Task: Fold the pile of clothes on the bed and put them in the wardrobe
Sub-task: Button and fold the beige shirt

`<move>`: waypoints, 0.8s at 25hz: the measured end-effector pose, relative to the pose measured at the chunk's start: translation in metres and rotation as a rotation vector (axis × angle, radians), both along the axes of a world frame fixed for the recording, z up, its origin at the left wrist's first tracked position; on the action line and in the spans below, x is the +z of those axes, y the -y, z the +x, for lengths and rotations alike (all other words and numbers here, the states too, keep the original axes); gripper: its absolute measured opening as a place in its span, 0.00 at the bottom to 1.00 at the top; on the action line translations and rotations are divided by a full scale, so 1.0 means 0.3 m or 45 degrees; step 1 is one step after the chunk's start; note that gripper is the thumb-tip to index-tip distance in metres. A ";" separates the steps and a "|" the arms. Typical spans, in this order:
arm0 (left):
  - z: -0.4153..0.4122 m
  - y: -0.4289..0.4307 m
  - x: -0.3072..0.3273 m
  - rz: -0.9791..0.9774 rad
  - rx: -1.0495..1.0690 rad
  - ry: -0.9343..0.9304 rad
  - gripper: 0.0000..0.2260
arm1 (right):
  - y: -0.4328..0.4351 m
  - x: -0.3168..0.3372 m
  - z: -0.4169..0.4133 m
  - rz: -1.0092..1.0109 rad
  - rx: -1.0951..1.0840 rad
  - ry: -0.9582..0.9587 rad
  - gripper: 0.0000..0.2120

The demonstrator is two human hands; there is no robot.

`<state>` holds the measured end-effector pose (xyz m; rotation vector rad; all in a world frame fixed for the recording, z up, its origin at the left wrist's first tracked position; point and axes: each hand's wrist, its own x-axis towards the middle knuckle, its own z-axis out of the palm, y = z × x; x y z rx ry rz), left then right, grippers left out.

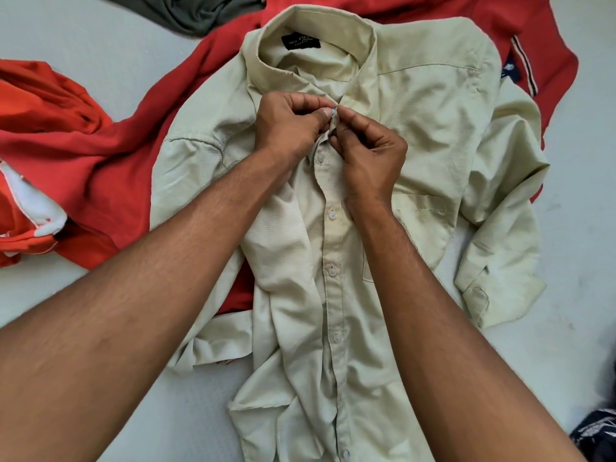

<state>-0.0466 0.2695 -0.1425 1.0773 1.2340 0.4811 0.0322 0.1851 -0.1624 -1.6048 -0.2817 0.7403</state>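
A pale beige button-up shirt (430, 115) lies front up on the bed, collar away from me, with several buttons down its placket fastened. My left hand (290, 125) and my right hand (370, 155) meet just below the collar. Both pinch the shirt's placket around a button near the top. The right sleeve of the shirt folds back along the right side.
Red garments (100, 155) lie under and left of the shirt, another red one (533, 31) at the top right. A grey-green garment (200, 11) sits at the top edge. A dark patterned cloth (596, 435) shows at the bottom right. The bed sheet (583, 228) is pale.
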 end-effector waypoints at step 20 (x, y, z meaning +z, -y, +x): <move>0.023 -0.016 0.038 0.631 -0.434 -0.472 0.04 | 0.007 -0.005 0.023 -0.080 0.141 0.401 0.19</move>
